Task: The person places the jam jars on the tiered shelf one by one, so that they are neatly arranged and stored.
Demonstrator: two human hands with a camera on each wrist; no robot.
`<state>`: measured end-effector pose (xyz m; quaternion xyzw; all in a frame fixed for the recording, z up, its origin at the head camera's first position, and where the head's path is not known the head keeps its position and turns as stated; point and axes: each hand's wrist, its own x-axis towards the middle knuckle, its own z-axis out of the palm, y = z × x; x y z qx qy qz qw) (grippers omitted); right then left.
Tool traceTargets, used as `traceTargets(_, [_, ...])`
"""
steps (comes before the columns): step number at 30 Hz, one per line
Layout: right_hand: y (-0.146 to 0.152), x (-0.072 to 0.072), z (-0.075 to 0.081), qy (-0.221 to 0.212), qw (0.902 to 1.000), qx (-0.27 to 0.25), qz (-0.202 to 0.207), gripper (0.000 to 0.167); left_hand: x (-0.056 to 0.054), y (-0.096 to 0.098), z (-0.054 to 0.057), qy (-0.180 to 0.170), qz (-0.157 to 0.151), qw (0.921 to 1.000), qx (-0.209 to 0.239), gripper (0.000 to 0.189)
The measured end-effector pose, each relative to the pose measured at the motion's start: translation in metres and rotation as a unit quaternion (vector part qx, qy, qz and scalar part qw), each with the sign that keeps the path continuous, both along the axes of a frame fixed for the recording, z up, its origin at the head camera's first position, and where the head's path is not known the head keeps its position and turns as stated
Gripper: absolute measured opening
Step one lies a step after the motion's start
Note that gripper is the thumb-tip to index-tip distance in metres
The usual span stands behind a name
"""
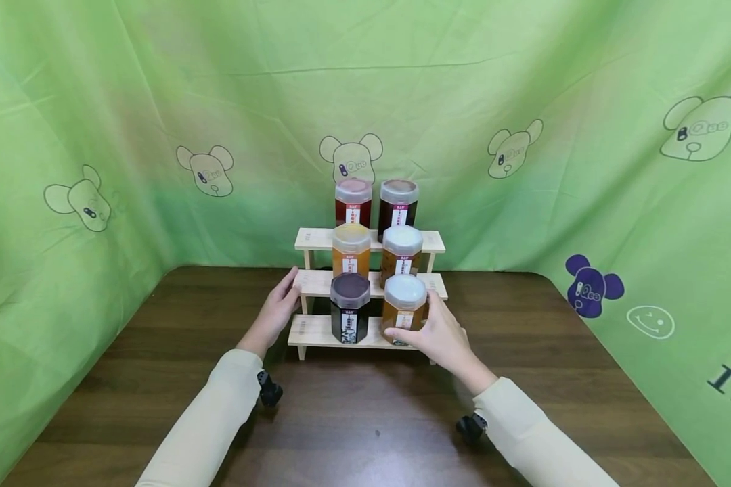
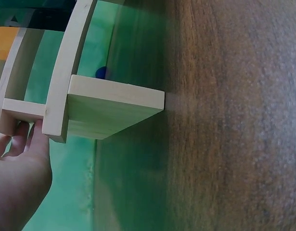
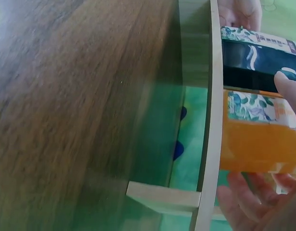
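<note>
A three-step wooden rack (image 1: 307, 329) stands on the table with two lidded jars on each step. My left hand (image 1: 277, 311) grips the rack's left end at the middle step; in the left wrist view its fingers (image 2: 39, 139) curl against the wood. On the bottom step, my right hand (image 1: 441, 335) holds the amber jar (image 1: 392, 316) at the right, thumb in front and fingers around its right side. Beside it stands a jar with dark contents (image 1: 344, 323). In the right wrist view the orange jar (image 3: 258, 149) sits upright against the dark one, its base at the step.
Behind are a yellow-orange jar (image 1: 343, 262) and a brown jar (image 1: 391, 262) on the middle step, with a red jar (image 1: 344, 211) and a dark red jar (image 1: 390, 215) on top. The brown table (image 1: 365, 426) meets a green printed curtain (image 1: 268, 95) at back and sides.
</note>
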<state>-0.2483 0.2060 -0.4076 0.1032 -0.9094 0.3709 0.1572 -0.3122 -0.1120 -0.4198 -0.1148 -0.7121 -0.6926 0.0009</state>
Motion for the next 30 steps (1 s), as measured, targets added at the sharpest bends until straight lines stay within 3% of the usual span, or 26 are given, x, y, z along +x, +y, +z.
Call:
traceTargets(8, [0.017, -0.001, 0.002, -0.013, 0.998, -0.039, 0.048, 0.093, -0.001, 0.0, -0.001, -0.001, 0.002, 1.0, 0.002, 0.054])
traceTargets(15, [0.034, 0.003, 0.006, -0.013, 0.998, -0.044, 0.042, 0.089, -0.001, 0.001, 0.0, 0.001, -0.002, 1.0, -0.005, 0.054])
traceTargets(24, [0.058, 0.006, 0.008, 0.029, 0.9977, -0.007, 0.061, 0.06, -0.003, -0.001, 0.0, 0.007, -0.008, 0.9996, -0.028, 0.055])
traceTargets(30, [0.074, 0.006, 0.007, 0.072, 0.9954, 0.041, 0.047, 0.047, -0.003, -0.002, 0.002, 0.017, 0.011, 0.998, -0.06, 0.053])
